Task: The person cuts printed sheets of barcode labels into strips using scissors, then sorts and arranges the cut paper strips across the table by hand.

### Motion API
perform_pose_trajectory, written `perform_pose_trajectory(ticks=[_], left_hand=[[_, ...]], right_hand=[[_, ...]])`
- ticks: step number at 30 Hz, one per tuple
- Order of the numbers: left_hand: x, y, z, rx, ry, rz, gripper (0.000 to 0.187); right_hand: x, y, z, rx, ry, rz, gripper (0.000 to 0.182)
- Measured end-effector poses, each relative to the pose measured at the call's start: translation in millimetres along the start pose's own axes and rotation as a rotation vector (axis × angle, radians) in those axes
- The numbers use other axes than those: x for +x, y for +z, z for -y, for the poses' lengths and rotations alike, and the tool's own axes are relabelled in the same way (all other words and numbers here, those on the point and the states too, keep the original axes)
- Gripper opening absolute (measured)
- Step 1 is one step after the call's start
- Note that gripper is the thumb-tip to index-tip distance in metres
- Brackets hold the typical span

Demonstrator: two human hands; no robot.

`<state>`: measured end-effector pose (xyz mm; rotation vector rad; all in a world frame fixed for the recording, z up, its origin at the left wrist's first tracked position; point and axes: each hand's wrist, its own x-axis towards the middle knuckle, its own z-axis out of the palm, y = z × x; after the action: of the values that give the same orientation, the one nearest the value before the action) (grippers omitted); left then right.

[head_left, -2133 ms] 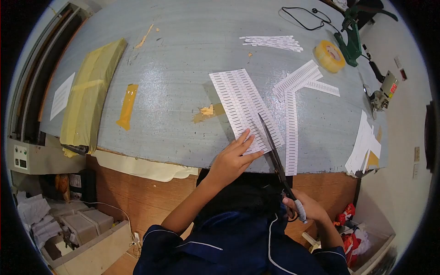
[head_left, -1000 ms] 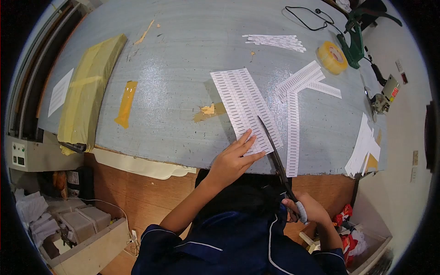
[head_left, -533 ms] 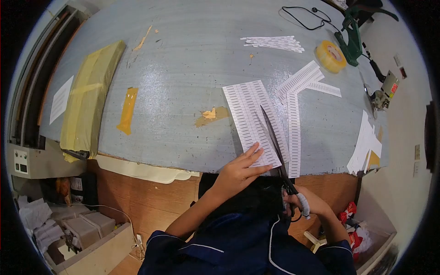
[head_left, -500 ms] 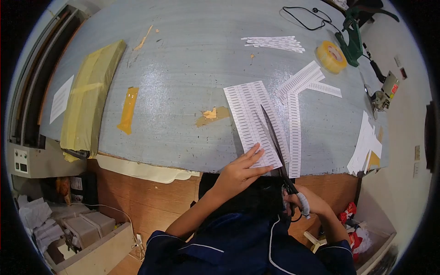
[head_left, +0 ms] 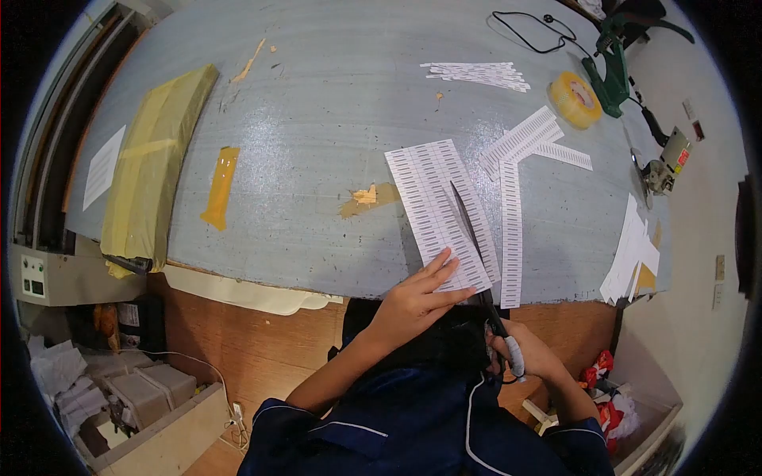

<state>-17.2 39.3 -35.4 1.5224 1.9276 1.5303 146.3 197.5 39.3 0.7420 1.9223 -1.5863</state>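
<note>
Printed with rows of small dark marks, a white sheet (head_left: 432, 190) lies near the table's front edge. My left hand (head_left: 417, 300) rests on its lower end, fingers spread and pressing the paper. Black scissors (head_left: 488, 309) are in my right hand (head_left: 516, 349), whose fingers wrap round the handles. A white wrapping covers part of a handle loop. The blades point away from me along a cut in the sheet, with a strip on the right side of them. Just right of the sheet, a long printed strip (head_left: 511, 238) lies on the table.
Shorter strips (head_left: 520, 143) and a strip pile (head_left: 476, 74) lie farther back. A tape roll (head_left: 575, 100) sits beside a green tool (head_left: 609, 71). White scraps (head_left: 627, 258) are at the right edge. A yellow-wrapped package (head_left: 155, 166) lies on the left of the table (head_left: 317, 103).
The scissor blades have come closer together, and my right hand has shifted slightly left. My left hand stays on the sheet.
</note>
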Motion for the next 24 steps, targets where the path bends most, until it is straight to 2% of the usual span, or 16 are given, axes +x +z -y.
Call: perform_pose_trajectory(ticks=[3,12,18,20,24], left_hand=[[0.5,-1.3,-1.3,0.000,-0.002,0.003,0.036],[0.7,-1.7,-0.8,-0.007,0.005,-0.002,0.037],[0.7,-2.6,-4.0,-0.040,0.004,0.015,0.038],[-0.8,-2.1,-6.7,-0.045,0.010,0.032,0.038],[-4.0,-0.1,-15.6,-0.123,-0.001,0.038,0.038]], right_hand=[[-0.6,-1.3,4.7,-0.006,0.101,0.016,0.022],[0.6,4.8,3.1,-0.024,0.058,-0.026,0.025],[2.4,3.6,-2.8,0.096,0.073,0.019,0.023],[4.6,0.1,-3.0,0.149,-0.014,0.025,0.022],[13.2,-7.1,-4.6,0.128,-0.028,0.003,0.020]])
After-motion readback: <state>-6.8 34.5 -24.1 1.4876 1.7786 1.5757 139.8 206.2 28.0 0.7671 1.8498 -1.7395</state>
